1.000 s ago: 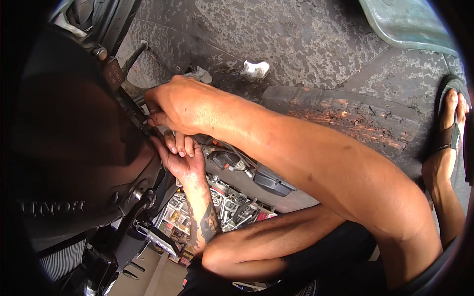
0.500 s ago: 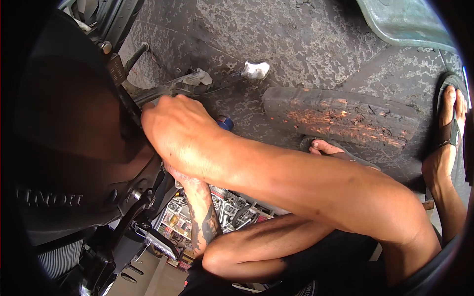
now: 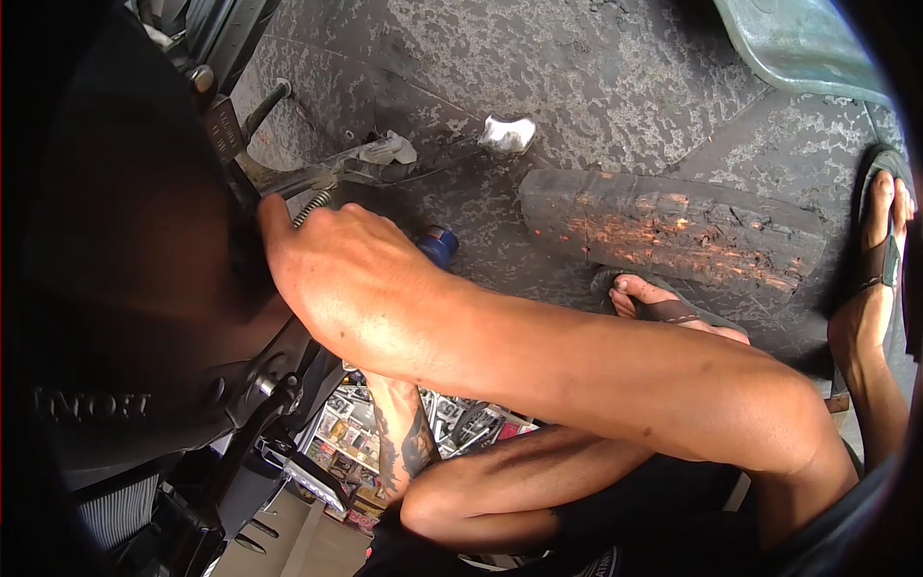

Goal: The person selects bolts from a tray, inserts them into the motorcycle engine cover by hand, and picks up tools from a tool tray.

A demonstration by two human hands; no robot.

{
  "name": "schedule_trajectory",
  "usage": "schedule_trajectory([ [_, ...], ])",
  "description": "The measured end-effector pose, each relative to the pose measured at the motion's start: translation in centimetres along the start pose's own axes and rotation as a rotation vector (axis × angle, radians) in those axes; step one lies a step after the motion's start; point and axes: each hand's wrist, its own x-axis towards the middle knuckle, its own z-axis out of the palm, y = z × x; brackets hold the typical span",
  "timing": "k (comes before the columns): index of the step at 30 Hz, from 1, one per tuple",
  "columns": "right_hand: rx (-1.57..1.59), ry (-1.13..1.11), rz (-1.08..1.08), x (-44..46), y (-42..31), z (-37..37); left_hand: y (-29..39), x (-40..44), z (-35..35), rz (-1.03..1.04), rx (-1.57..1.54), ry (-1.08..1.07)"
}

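My right hand (image 3: 336,252) reaches in from the right to the lower side of a black motorcycle cover (image 3: 144,288). Its back faces the camera and its fingers curl down beside a coil spring (image 3: 312,206); what they grip is hidden. My tattooed left forearm (image 3: 404,438) rises from below and passes under my right wrist. The left hand itself is concealed behind the right one, so its fingers and anything in them do not show.
A blue cylindrical object (image 3: 438,247) lies on the floor beside the right forearm. Beyond it are a worn wooden block (image 3: 673,231), a metal stand or pedal with a bright end (image 3: 507,135) and a greenish plastic edge (image 3: 803,48). Parts trays (image 3: 351,433) sit below.
My right hand has moved down and turned, covering the left hand, whose palm and curled fingers showed earlier. The spring, the blue object and a sandalled foot have come into view.
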Motion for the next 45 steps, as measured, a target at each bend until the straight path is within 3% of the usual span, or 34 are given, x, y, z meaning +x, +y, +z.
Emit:
schedule_trajectory([
  [3, 0.160, -0.084, -0.059, -0.6, 1.1, -1.6, 0.4, 0.0, -0.8, -0.149, -0.229, 0.133],
  [5, 0.221, -0.116, -0.078, -0.3, 2.3, -1.7, 0.2, 0.2, -1.3, -0.178, -0.274, 0.111],
  [7, 0.376, -0.179, -0.063, 0.4, 3.3, -1.4, 0.1, 0.3, -1.3, -0.177, -0.359, -0.027],
  [9, 0.491, -0.235, -0.014, 0.6, 4.1, -1.3, -0.3, 0.8, -1.2, -0.169, -0.531, -0.310],
  [11, 0.377, -0.150, -0.277, 0.9, 5.0, -0.9, -0.5, 1.0, -1.5, -0.182, -0.593, -0.285],
  [13, 0.388, -0.106, -0.347, 1.2, 6.1, -0.6, -0.2, 0.9, -1.0, -0.147, -0.520, -0.406],
  [14, 0.406, -0.064, -0.415, 1.4, 6.7, -0.3, 0.0, 0.5, -0.7, -0.165, -0.580, -0.335],
  [15, 0.408, -0.061, -0.413, 1.7, 6.7, -0.7, -0.1, 0.7, -0.5, -0.167, -0.577, -0.335],
  [17, 0.406, -0.189, -0.181, 2.4, 6.6, -1.4, -0.1, 1.2, -0.2, -0.145, -0.563, -0.284],
  [21, 0.294, -0.108, -0.265, 1.9, 6.4, -1.1, -0.3, 2.2, -1.0, -0.135, -0.481, -0.417],
  [22, 0.290, -0.112, -0.264, 1.5, 6.1, -1.1, -0.2, 2.1, -0.8, -0.161, -0.484, -0.296],
  [24, 0.507, -0.222, -0.071, 0.9, 5.4, -1.1, -0.1, 1.9, -0.2, -0.166, -0.473, -0.288],
  [26, 0.422, -0.163, -0.168, 0.5, 5.5, -0.9, 0.1, 1.5, 0.7, -0.176, -0.456, -0.274],
  [27, 0.337, -0.106, -0.260, 0.2, 5.6, -0.8, 0.2, 1.3, 1.4, -0.169, -0.462, -0.133],
  [29, 0.362, -0.091, -0.217, 0.1, 5.5, -0.4, 0.2, 1.0, 1.7, -0.167, -0.456, 0.011],
  [34, 0.374, -0.133, -0.046, 0.1, 4.8, -0.8, -0.2, 2.1, -1.2, -0.179, -0.435, -0.333],
  [36, 0.119, -0.110, -0.055, 0.2, 4.2, -0.3, -0.1, 2.2, -1.1, -0.165, -0.421, -0.444],
  [39, -0.009, -0.075, -0.099, 0.5, 4.0, 0.2, 0.5, 1.4, 1.4, -0.126, -0.428, -0.496],
  [40, -0.015, -0.069, -0.102, 0.4, 4.0, 0.1, 1.4, 0.3, 4.7, -0.195, -0.340, -0.138],
  [42, 0.015, -0.022, -0.115, -0.3, 3.8, 0.0, 0.5, 0.3, 2.2, -0.312, -0.498, -0.236],
  [45, 0.013, 0.027, 0.014, -0.9, 3.1, 0.3, 0.1, 0.5, 1.0, -0.254, -0.496, -0.209],
])
